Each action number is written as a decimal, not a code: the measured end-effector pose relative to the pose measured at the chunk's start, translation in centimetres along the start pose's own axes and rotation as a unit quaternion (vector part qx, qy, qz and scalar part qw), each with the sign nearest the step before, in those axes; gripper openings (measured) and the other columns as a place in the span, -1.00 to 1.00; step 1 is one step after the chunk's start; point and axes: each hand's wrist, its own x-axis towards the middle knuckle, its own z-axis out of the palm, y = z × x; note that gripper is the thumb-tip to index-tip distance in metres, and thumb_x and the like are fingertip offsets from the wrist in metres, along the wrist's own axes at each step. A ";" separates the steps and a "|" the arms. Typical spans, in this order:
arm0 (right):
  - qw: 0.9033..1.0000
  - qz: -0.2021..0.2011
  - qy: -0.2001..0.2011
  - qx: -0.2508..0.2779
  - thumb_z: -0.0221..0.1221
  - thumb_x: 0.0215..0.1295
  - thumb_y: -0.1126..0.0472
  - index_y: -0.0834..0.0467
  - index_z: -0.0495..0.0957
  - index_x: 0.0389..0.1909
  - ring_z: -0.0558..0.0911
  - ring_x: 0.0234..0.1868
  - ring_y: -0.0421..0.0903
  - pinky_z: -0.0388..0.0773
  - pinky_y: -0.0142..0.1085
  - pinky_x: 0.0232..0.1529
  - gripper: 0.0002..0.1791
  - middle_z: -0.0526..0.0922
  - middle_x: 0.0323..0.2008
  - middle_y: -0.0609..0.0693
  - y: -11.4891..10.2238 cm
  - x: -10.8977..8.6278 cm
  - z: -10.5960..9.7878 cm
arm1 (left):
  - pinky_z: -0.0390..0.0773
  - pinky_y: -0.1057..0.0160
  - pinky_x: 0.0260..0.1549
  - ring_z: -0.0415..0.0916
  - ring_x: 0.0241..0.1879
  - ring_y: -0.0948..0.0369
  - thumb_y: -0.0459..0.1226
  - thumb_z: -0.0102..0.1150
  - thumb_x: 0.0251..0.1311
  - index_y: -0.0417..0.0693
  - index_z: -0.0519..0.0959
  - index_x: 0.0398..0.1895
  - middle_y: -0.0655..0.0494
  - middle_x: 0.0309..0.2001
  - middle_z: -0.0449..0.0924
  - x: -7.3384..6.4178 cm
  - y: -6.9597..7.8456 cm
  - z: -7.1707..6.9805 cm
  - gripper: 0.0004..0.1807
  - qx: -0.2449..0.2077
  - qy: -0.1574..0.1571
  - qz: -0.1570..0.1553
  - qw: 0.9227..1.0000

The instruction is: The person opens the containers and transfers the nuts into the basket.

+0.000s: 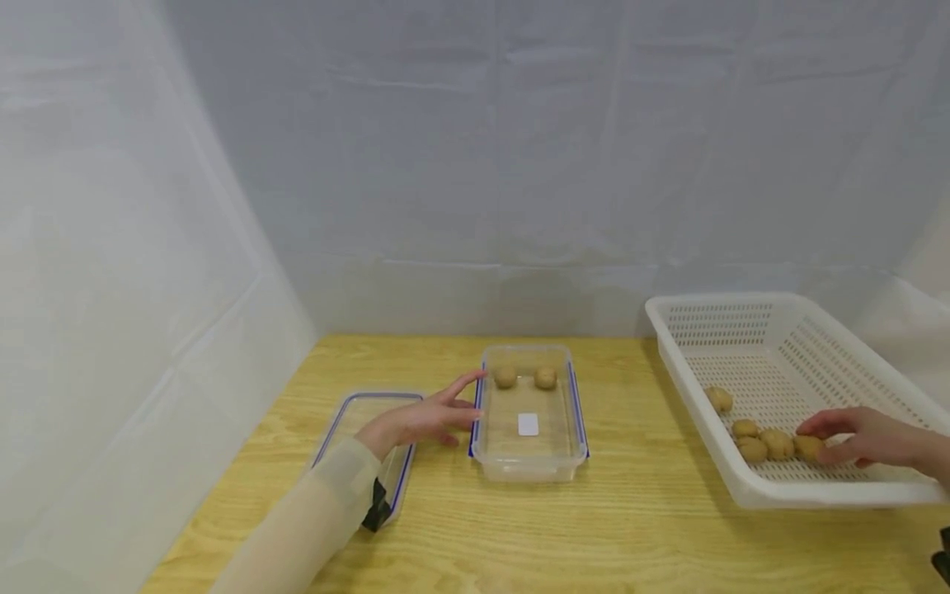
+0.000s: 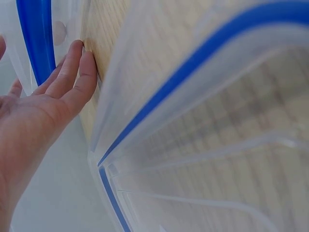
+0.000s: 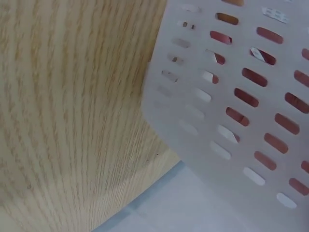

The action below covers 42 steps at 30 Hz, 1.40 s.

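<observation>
A clear plastic food container (image 1: pixel 529 472) with blue side clips stands mid-table, two potatoes (image 1: pixel 545 378) at its far end and a white label on its floor. Beside its left wall is my left hand (image 1: pixel 426 419), fingers extended, fingertips right at the side. In the left wrist view, the fingers (image 2: pixel 70 72) lie along the container's blue clip (image 2: pixel 41 48). Over in the white perforated basket (image 1: pixel 839 495), my right hand (image 1: pixel 868 437) grips a potato (image 1: pixel 808 448) between thumb and fingers. Several more potatoes (image 1: pixel 777 443) lie close by. The basket wall hides most of that hand in the right wrist view.
A clear lid with a blue seal (image 1: pixel 404 470) lies left of the container, partly under my left forearm. White sheeting (image 1: pixel 475 165) hangs behind the wooden table (image 1: pixel 519 536) and along its left side. The basket stands at the table's right.
</observation>
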 end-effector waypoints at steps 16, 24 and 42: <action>0.991 -0.021 0.117 -0.057 0.19 0.37 0.16 0.47 0.34 0.19 0.61 -0.22 -0.09 0.45 -0.16 -0.38 -0.45 0.54 -0.04 0.31 -3.9 -1.2 -1.2 | 0.40 -0.16 0.08 0.19 0.32 -0.23 -0.18 0.00 0.45 0.29 -0.21 0.56 -0.37 0.42 0.00 -0.2 0.3 0.1 -0.21 0.000 -0.009 0.002 1.000; 0.982 -0.104 0.151 -0.047 0.23 0.33 0.21 0.30 0.42 0.18 0.61 -0.27 -0.31 0.56 -0.24 -0.37 -0.54 0.58 -0.08 0.03 -5.0 0.0 -2.9 | 0.39 -0.16 0.09 0.18 0.32 -0.23 -0.18 0.01 0.44 0.30 -0.21 0.56 -0.36 0.43 -0.01 -0.2 0.4 0.0 -0.20 -0.003 -0.009 -0.002 1.000; 0.972 -0.192 0.135 -0.029 0.24 0.30 0.32 0.21 0.52 0.13 0.63 -0.23 -0.22 0.56 -0.33 -0.29 -0.63 0.61 -0.10 -0.08 -15.7 1.4 -3.0 | 0.40 -0.17 0.08 0.19 0.32 -0.24 -0.19 0.00 0.45 0.28 -0.21 0.56 -0.36 0.41 0.03 -0.1 0.4 0.0 -0.21 -0.003 -0.007 0.001 1.000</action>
